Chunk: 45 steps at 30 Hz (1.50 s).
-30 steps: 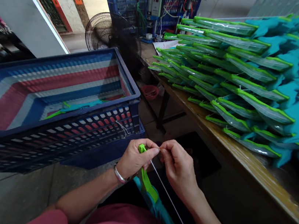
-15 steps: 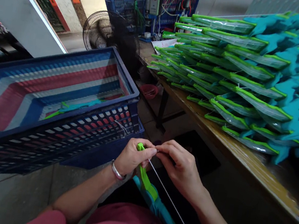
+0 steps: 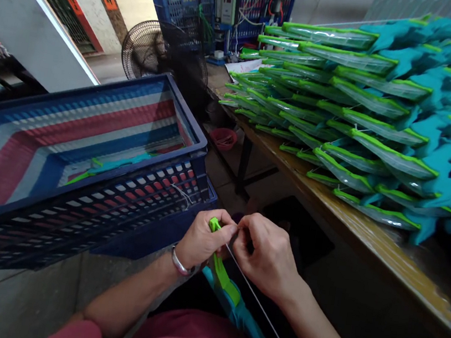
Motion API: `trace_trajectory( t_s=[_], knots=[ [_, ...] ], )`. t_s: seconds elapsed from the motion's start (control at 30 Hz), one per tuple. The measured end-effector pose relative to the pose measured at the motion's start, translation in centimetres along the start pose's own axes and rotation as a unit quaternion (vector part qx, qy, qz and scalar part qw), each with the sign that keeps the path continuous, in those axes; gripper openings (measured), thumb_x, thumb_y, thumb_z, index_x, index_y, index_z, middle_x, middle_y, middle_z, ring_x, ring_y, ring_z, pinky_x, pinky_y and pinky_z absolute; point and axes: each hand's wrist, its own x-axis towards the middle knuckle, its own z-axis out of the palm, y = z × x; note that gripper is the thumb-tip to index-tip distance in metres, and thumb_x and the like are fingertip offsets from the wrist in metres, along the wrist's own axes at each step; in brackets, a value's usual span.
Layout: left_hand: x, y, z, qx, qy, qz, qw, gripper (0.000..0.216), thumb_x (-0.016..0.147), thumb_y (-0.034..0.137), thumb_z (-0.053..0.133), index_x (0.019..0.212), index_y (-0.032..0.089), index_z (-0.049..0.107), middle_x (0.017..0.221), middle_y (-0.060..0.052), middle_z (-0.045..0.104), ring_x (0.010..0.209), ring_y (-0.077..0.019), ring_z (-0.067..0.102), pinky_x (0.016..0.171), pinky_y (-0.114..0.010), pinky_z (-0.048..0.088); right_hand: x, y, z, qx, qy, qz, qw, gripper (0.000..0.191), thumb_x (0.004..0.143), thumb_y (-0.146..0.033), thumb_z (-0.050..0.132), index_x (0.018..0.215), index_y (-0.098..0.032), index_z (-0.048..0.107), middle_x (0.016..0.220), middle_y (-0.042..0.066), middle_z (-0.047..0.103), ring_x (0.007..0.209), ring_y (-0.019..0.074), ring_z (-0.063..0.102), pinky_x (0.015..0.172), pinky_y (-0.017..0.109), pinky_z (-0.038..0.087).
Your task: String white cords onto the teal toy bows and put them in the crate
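My left hand is closed around the green end of a green-and-teal, bow-like toy, whose tip pokes up between thumb and fingers. From that grip a white string slants down to the right past my lap. My right hand is curled just beside the left thumb, its thumb and forefinger pinched together at the string's end. What lies between those fingertips is too small to make out clearly. The toy's teal part runs down along my lap, its lower end out of view.
On the wooden table at right lies a big stack of similar green-and-teal toys. A blue crate with a striped liner stands at left, one teal-and-green piece inside. Beyond are a black fan and a pink basket.
My right hand's fingers have curled in more, and the hand has turned slightly beside the left thumb. My left hand keeps its grip on the green end. The view has shifted slightly.
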Motion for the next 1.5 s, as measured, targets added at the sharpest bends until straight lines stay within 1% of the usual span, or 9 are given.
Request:
trace_trajectory(
  t_s=[0.47,0.57,0.63,0.77,0.93,1.0,1.1,1.33,1.5],
  knots=[
    [0.0,0.0,0.3,-0.020,-0.018,-0.003,1.000,0.027,0.078,0.040,0.069,0.071,0.016,0.059,0.043,0.005,0.051,0.036,-0.0085,0.045,0.038,-0.019,0.037,-0.1,1.6,-0.7,-0.053,0.001,-0.030,0.998,0.011,0.088,-0.011,0.048,0.082,-0.016,0.056,0.069,0.001,0.055,0.059,0.0120,0.052,0.058,0.026,0.039],
    [-0.3,-0.5,-0.2,-0.039,-0.012,0.000,0.999,0.026,0.079,0.039,0.070,0.071,0.016,0.058,0.042,0.006,0.049,0.036,-0.0080,0.044,0.038,-0.019,0.036,-0.5,3.9,-1.9,-0.142,0.043,-0.032,0.988,0.014,0.088,-0.010,0.046,0.082,-0.017,0.057,0.070,0.003,0.059,0.062,0.0152,0.056,0.060,0.028,0.042],
    [-0.5,-1.0,-0.6,-0.046,-0.003,0.003,0.999,0.026,0.080,0.038,0.069,0.070,0.016,0.058,0.042,0.007,0.048,0.036,-0.0075,0.043,0.039,-0.019,0.035,-0.8,5.0,-3.0,-0.168,0.083,0.002,0.982,0.014,0.089,-0.011,0.048,0.084,-0.018,0.058,0.072,0.003,0.061,0.062,0.0156,0.058,0.060,0.029,0.043],
    [-0.6,-1.5,-0.9,-0.050,0.002,0.012,0.999,0.026,0.082,0.037,0.068,0.070,0.015,0.059,0.045,0.006,0.050,0.037,-0.0069,0.043,0.038,-0.018,0.035,-1.3,3.8,-3.7,-0.028,0.072,0.066,0.995,0.009,0.094,-0.016,0.053,0.096,-0.019,0.061,0.078,0.001,0.063,0.065,0.0131,0.059,0.061,0.026,0.047],
    [-0.5,-0.7,-0.4,-0.045,-0.022,0.002,0.999,0.026,0.079,0.038,0.070,0.070,0.016,0.059,0.046,0.006,0.052,0.037,-0.0077,0.045,0.039,-0.019,0.038,-0.9,0.5,-2.1,0.115,-0.040,0.015,0.992,0.036,0.097,-0.019,0.058,0.133,-0.020,0.055,0.125,0.011,0.061,0.111,0.0206,0.061,0.090,0.035,0.054],
    [-0.5,-0.4,-0.3,-0.045,-0.030,0.004,0.999,0.026,0.079,0.038,0.070,0.069,0.017,0.058,0.046,0.005,0.053,0.037,-0.0078,0.045,0.039,-0.019,0.039,-0.6,0.3,-1.5,0.110,-0.045,-0.011,0.993,0.029,0.099,-0.017,0.055,0.127,-0.020,0.059,0.121,0.010,0.062,0.110,0.0206,0.060,0.090,0.037,0.052],
    [-0.5,-0.4,-0.3,-0.044,-0.034,0.007,0.998,0.026,0.081,0.038,0.068,0.069,0.017,0.057,0.045,0.006,0.052,0.036,-0.0078,0.044,0.039,-0.019,0.038,-0.1,0.6,-1.2,0.082,-0.047,-0.035,0.995,0.013,0.100,-0.015,0.053,0.105,-0.018,0.065,0.097,0.005,0.066,0.089,0.0167,0.060,0.078,0.032,0.049],
    [-0.4,-0.6,-0.4,-0.004,-0.016,-0.001,1.000,0.028,0.082,0.040,0.069,0.069,0.017,0.059,0.045,0.005,0.052,0.037,-0.0087,0.045,0.040,-0.020,0.037,0.0,0.7,-0.9,-0.157,-0.058,-0.112,0.979,0.023,0.093,-0.012,0.045,0.076,-0.017,0.059,0.076,0.006,0.055,0.074,0.0203,0.047,0.071,0.036,0.043],
    [0.1,-0.4,0.0,0.006,-0.023,0.016,1.000,0.033,0.081,0.042,0.072,0.064,0.017,0.058,0.045,0.004,0.052,0.037,-0.0087,0.044,0.040,-0.020,0.036,0.0,1.4,-0.7,-0.131,-0.045,-0.054,0.989,0.020,0.092,-0.013,0.043,0.078,-0.017,0.057,0.077,0.005,0.054,0.073,0.0189,0.048,0.070,0.033,0.042]
  ],
)
